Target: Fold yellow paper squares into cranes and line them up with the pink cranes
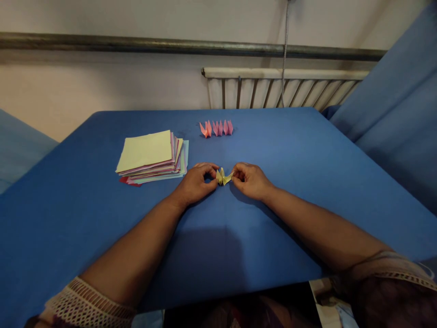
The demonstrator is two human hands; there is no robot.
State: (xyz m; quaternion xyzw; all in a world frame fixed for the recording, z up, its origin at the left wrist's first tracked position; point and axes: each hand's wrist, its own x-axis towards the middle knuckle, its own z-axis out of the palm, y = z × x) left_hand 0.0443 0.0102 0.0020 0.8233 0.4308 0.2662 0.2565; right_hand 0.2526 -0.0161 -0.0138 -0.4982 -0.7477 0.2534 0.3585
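Left hand (197, 184) and right hand (251, 181) pinch folded paper (223, 177), axis sideways, apparently pointing right.

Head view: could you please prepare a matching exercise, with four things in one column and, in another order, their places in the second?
1. Yellow folded paper
2. Paper stack
3. Row of small folded papers
4. Radiator

A. Behind the table
B. Between left hand and right hand
C. Standing near the table's far edge
D. Lying left of the row

Pairs: 1-B; 2-D; 3-C; 4-A
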